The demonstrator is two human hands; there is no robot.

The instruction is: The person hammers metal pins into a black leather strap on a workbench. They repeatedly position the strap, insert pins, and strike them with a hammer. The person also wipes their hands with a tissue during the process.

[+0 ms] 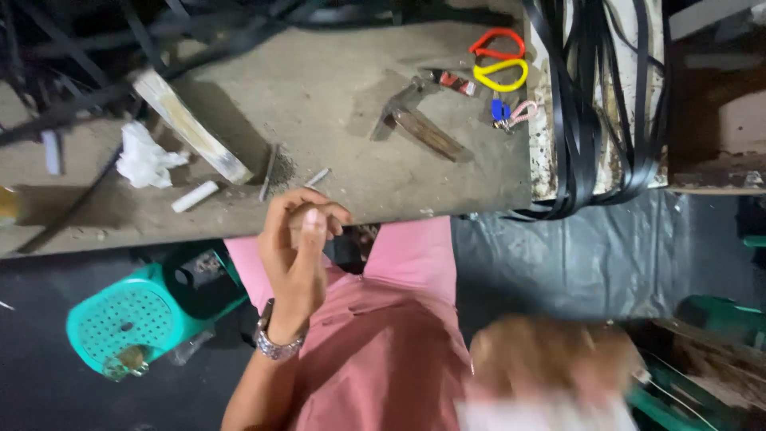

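Fingers of the left hand (pixel 297 239) curl loosely inward just below the near edge of the workbench (pixel 335 104), thumb laid over the bent forefinger, almost closed; whether anything small sits pinched inside I cannot tell. A metal watch (pixel 275 342) circles that wrist. The right hand (pixel 550 359), well below the workbench and to the right, is blurred, so its grip cannot be read; something pale lies beneath it. On the workbench, a hammer (pixel 419 124) lies flat toward the far right part, handle angled toward the person, probably set down within reach. Scissors (pixel 499 60) with red and yellow handles lie just beyond it. A crumpled white rag (pixel 144 158) rests toward the workbench's left, beside a slanted wooden stick (pixel 191 128).
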